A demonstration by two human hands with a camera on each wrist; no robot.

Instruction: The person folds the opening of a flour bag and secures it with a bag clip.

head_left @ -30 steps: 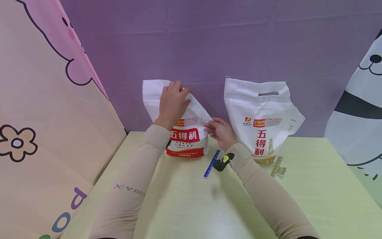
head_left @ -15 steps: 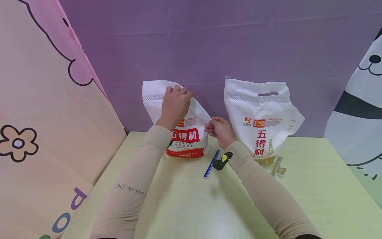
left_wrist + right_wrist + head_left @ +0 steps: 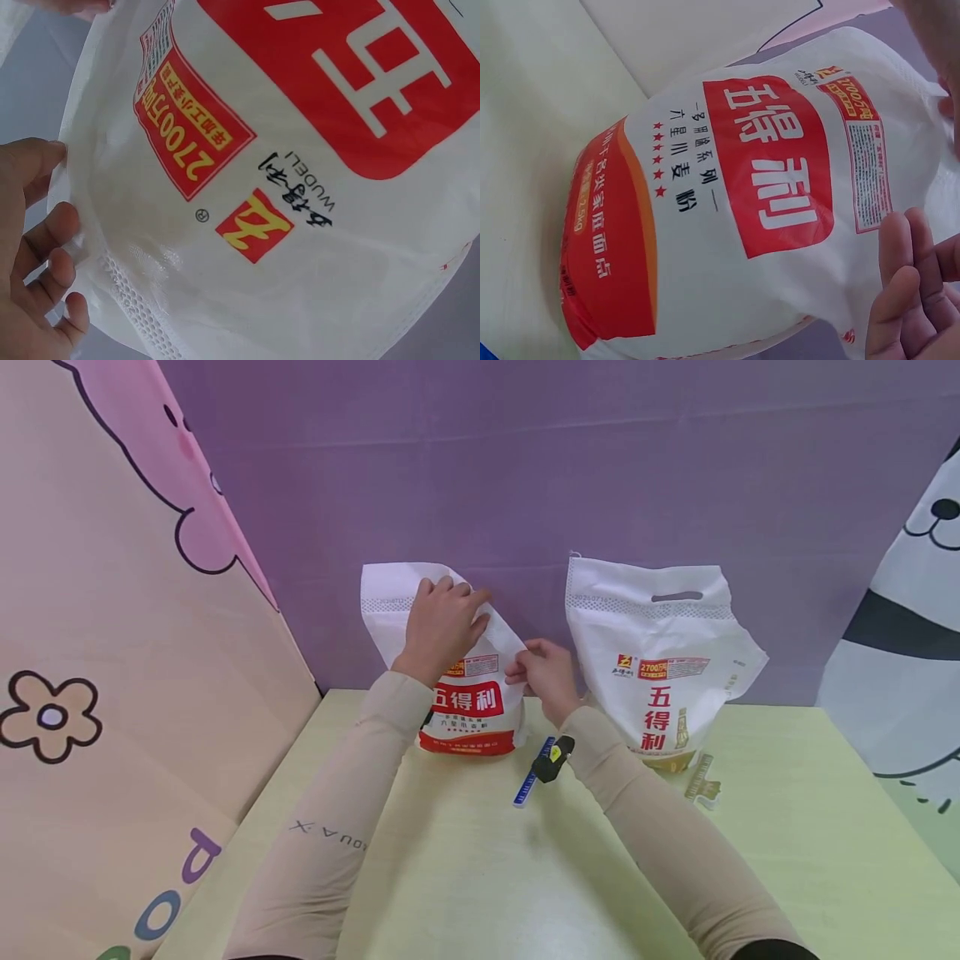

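A white flour bag (image 3: 468, 722) with red panels stands upright on the table, its top folded down slantwise on the right. My left hand (image 3: 442, 622) pinches the folded upper edge. In the left wrist view, the curled fingers (image 3: 56, 274) lie along that edge. At the bag's right side, my right hand (image 3: 551, 677) pinches the lower end of the fold. Its bent fingers (image 3: 907, 281) show in front of the white material in the right wrist view; the thumb's contact is hard to make out.
A second flour bag (image 3: 660, 668), with a cut-out handle, stands to the right. Before it lies a gold clip with ruler-like marks (image 3: 702, 781). A blue marked strip (image 3: 531, 785) lies beneath my right wrist, partly covered by a black wrist device (image 3: 553, 760). A purple cloth (image 3: 480, 468) hangs behind.
My left hand has slid slightly right and down along the fold. My right hand has moved a little up and left, its fingers shifting on the bag's edge. Both bags stay in place.
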